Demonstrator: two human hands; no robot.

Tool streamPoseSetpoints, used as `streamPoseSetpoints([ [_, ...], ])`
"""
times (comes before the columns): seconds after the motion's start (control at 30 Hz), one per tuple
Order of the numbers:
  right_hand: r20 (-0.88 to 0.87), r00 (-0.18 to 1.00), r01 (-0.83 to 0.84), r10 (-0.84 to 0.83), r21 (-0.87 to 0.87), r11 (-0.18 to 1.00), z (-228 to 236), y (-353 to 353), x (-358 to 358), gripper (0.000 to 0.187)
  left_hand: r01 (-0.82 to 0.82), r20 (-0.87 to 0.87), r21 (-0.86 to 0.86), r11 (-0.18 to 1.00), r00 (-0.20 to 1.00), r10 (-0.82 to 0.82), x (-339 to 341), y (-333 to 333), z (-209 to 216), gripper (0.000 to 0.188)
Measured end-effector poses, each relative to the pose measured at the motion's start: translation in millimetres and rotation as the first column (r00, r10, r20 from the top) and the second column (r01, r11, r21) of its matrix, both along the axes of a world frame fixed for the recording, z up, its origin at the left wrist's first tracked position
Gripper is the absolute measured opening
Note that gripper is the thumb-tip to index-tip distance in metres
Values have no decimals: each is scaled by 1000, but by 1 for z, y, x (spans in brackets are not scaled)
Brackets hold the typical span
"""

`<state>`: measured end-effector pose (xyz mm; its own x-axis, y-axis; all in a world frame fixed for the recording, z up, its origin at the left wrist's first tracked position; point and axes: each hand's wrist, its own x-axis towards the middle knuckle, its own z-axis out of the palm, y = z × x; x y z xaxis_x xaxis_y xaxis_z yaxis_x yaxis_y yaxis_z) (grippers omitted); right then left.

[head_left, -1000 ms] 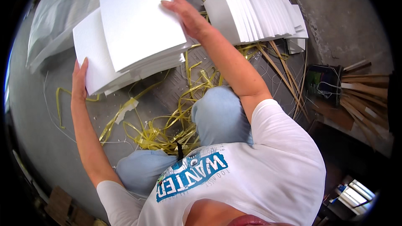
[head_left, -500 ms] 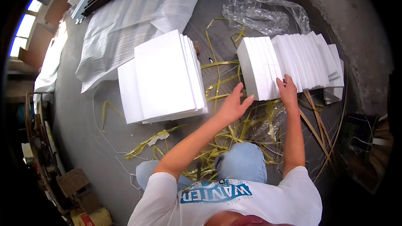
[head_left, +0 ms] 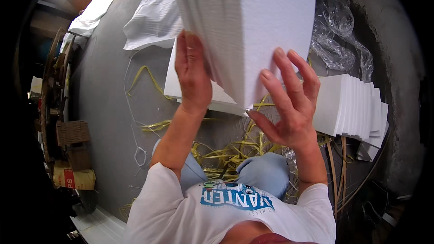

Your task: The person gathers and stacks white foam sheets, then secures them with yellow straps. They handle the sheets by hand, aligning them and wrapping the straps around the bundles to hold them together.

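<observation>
I hold a thick bundle of white foam sheets (head_left: 275,22) up off the floor, tilted, with one corner pointing down toward me. My left hand (head_left: 194,77) presses against the bundle's left side, fingers upright and partly hidden behind its edge. My right hand (head_left: 294,99) grips the lower right part, fingertips on the broad face and thumb near the bottom corner. Below the bundle, partly covered by it, lies a pile of white foam sheets (head_left: 172,79). To the right of my right hand, a row of leaning foam sheets (head_left: 332,106) stays on the floor.
Tangled yellow strapping (head_left: 221,153) lies around my knees. Crumpled clear plastic film (head_left: 337,31) is by the wall at right. Thin wooden strips (head_left: 338,167) lie below the leaning row. White wrapping sheet (head_left: 153,22) spreads at the back; brown cardboard (head_left: 73,132) stands at left.
Both hands have taken hold of a bundle from the left end of the right-hand row and lifted it up and leftward, over the other pile. The view has also shifted.
</observation>
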<state>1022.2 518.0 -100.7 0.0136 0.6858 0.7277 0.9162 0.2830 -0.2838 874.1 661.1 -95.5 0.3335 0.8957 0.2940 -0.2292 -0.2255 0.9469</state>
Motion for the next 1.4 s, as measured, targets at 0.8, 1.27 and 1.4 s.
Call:
streamPoseSetpoints([
  [0.8, -72, 997, -26, 16, -141, 990, -39, 131, -170, 58, 53, -25, -563, 824, 996, -81, -270, 168, -188, 44],
  [1.27, -811, 419, 75, -408, -416, 906, -148, -12, 77, 99, -220, -802, 1, 975, 583, 132, -224, 170, -65, 59],
  [1.4, -4, 331, 913, -944, -252, 321, -197, -122, 245, 69, 21, -563, 40, 999, 826, 5, -89, 67, 11, 50],
])
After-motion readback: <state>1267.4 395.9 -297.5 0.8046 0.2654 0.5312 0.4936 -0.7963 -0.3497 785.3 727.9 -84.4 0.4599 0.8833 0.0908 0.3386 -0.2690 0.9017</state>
